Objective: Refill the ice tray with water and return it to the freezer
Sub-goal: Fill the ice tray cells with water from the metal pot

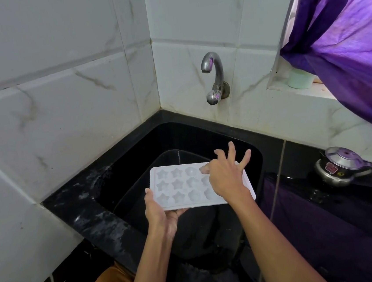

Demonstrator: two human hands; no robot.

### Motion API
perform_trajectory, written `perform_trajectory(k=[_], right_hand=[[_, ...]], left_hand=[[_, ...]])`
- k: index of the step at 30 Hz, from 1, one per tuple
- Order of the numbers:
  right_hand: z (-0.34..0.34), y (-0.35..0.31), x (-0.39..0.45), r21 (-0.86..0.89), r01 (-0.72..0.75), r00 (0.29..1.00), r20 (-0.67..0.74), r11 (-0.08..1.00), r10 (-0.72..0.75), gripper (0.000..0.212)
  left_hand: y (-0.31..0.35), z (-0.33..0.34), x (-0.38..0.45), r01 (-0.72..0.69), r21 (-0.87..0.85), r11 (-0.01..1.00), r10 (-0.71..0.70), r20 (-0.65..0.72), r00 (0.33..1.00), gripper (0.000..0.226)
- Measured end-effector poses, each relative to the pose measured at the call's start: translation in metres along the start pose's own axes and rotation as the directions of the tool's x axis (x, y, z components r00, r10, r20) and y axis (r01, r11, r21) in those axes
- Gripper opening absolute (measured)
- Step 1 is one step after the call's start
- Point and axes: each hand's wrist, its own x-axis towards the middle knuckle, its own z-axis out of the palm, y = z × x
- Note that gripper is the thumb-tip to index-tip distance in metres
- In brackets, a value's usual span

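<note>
Tray (pixel 178 185) was held level over the black sink (pixel 121 147), in front of and below the tap (pixel 213 73). White plastic, moulds shaped as stars and rounds (three rows visible). Left hand (pixel 160 214) gripped the near left corner, thumb on the top rim, fingers curled under. Right hand (pixel 226 175) lay over the right end of the tray, fingers spread and straight, fingertips angled toward the wall; not clamped on anything. It hid the moulds on that side. Couldn't tell whether the moulds held water. No stream was visible at the tap spout. Steel pressure cooker (pixel 341 165) sat on the black counter right of the sink, well apart from the tray. Purple curtain (pixel 348 38) hung at upper right above a ledge with a pale green cup (pixel 299 78).
</note>
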Motion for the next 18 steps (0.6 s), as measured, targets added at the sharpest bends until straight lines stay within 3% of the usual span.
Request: perform_trajectory(k=[6,11,18], right_hand=[[0.0027,-0.0007,0.0026,0.024,-0.017,1.000,0.000,1.000,0.017,0.045],[0.0074,0.0026,0.0034,0.035,0.018,1.000,0.010,0.999,-0.018,0.063],[0.0074,0.0013,0.0067,0.032,0.032,0.999,0.043,0.999,-0.033,0.070]], left_hand=[[-0.0016,0.0007,0.0007,0.009,0.005,1.000,-0.009,0.007,1.000,0.051],[-0.0009,-0.0032,0.0025,0.004,-0.007,1.000,-0.004,-0.006,1.000,0.051],[-0.0007,-0.0013,0.0022,0.014,-0.010,1.000,-0.014,-0.001,1.000,0.052]])
